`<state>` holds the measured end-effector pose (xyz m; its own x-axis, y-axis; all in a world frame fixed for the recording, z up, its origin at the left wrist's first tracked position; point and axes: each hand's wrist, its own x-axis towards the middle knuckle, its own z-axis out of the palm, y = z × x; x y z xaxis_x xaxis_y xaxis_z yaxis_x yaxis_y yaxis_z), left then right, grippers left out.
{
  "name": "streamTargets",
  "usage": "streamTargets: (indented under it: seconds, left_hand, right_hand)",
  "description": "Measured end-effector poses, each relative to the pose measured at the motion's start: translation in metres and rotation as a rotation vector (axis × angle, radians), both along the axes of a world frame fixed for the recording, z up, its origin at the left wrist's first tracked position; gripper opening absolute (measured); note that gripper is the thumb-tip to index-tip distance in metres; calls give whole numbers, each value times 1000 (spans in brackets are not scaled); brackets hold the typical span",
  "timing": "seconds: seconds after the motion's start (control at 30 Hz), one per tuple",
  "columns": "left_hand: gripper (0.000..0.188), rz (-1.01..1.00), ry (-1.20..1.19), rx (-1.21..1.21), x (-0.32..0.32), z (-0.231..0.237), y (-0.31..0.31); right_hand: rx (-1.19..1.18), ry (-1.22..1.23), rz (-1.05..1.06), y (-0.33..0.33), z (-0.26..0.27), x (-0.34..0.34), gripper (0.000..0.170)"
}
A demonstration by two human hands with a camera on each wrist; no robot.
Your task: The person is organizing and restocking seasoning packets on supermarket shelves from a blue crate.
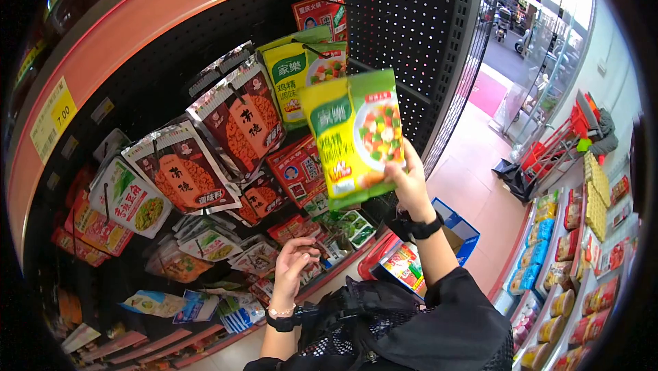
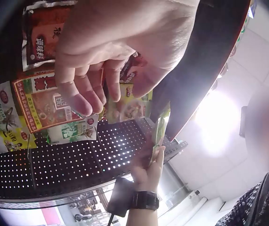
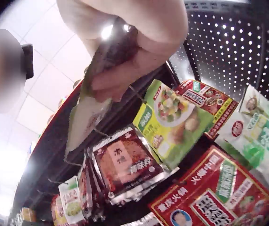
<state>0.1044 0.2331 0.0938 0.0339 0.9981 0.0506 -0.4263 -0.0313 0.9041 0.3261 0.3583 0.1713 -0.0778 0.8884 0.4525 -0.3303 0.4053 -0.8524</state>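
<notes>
A yellow and green seasoning packet, printed with a bowl of diced vegetables, is held up in front of the rack. My right hand pinches its right edge, thumb across the front. In the right wrist view the packet appears from its side and back. Similar yellow-green packets hang on a hook just behind it. My left hand is lower down, fingers loosely bent and holding nothing, near the lower hanging packets. From the left wrist view, that hand overlaps an orange-red packet.
Brown-red seasoning pouches and red packets hang from hooks on a black perforated back panel. An orange shelf edge curves overhead. A blue box stands on the floor at right, before stocked shelves.
</notes>
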Motion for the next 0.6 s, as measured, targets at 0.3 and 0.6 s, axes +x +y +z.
streamTargets:
  seconds: [0.3, 0.6]
  left_hand:
    - [17, 144, -23, -48, 2, -13, -42]
    - [15, 160, -75, -94, -20, -21, -32]
  right_hand:
    - [-17, 260, 128, 7, 16, -1, 48]
    - [-67, 303, 248, 28, 22, -23, 46]
